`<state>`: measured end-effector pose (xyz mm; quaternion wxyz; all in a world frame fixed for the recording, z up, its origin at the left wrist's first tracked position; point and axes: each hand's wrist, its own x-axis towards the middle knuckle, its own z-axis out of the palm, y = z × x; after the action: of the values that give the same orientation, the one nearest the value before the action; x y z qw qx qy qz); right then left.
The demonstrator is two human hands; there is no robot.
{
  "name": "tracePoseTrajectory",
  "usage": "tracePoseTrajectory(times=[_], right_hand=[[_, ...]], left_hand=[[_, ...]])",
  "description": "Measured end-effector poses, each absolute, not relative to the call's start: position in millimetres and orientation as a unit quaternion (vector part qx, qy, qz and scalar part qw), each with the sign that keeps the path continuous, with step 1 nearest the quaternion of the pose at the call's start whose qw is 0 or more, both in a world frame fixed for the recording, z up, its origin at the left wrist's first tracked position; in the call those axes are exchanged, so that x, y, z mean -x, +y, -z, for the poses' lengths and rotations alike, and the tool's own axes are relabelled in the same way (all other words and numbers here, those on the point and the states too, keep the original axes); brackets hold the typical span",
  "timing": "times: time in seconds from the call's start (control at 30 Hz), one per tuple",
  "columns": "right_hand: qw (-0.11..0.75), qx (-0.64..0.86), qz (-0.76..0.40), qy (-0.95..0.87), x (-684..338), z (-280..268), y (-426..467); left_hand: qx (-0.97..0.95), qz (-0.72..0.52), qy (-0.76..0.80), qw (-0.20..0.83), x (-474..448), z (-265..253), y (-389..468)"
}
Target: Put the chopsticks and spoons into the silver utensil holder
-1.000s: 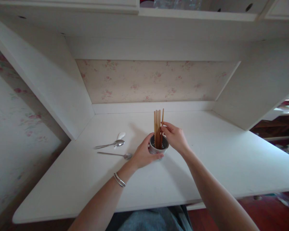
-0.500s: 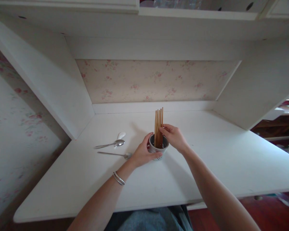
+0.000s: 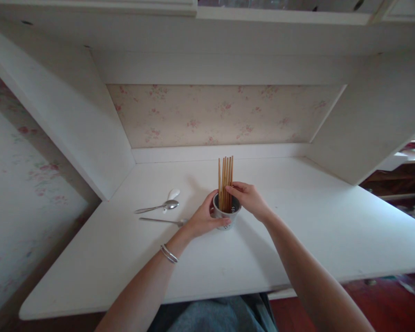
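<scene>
A metal utensil holder (image 3: 227, 220) with small holes stands on the white desk. My left hand (image 3: 206, 219) is wrapped round its left side, thumb across the front. Several wooden chopsticks (image 3: 225, 180) stand upright in the holder, their upper parts above the rim. My right hand (image 3: 248, 198) grips chopsticks at the right of the bunch, just above the rim; how many it pinches I cannot tell. To the left lie a metal spoon (image 3: 172, 204), a white spoon (image 3: 174, 194) partly beneath it, and a thin-handled metal utensil (image 3: 161, 221) whose head is partly hidden by my left hand.
The white desk (image 3: 290, 230) has panels on both sides and a low ledge (image 3: 214, 152) at the back. A shelf (image 3: 228, 39) overhangs it. Flowered wallpaper (image 3: 207, 115) covers the back wall.
The chopsticks have shifted slightly left in the holder, and one now stands a little apart at the left. My right hand has moved slightly left with them; my left hand stays round the holder.
</scene>
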<state>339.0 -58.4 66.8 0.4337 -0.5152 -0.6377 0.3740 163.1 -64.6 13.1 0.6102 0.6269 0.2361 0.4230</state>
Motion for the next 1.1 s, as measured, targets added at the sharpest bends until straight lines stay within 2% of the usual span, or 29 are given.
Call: tracePoseTrajectory(times=[0.37, 0.87, 1.0, 1.1], right_hand=[[0.516, 0.397, -0.540, -0.534, -344.8, -34.0, -78.9], [0.465, 0.346, -0.521, -0.626, -339.4, -25.6, -90.7], [0.461, 0.350, -0.518, -0.630, -340.7, -27.5, -92.6], [0.458, 0.358, -0.519, -0.627, -342.5, -28.5, -93.4]], left_hand=[[-0.650, -0.408, 0.250, 0.590, -159.8, -21.8, -67.2], [-0.691, -0.390, 0.245, 0.557, -153.0, -28.5, -71.6], [-0.699, -0.365, 0.333, 0.517, -135.5, -28.3, -69.1], [-0.719, -0.299, 0.401, 0.483, -103.4, -35.5, -60.5]])
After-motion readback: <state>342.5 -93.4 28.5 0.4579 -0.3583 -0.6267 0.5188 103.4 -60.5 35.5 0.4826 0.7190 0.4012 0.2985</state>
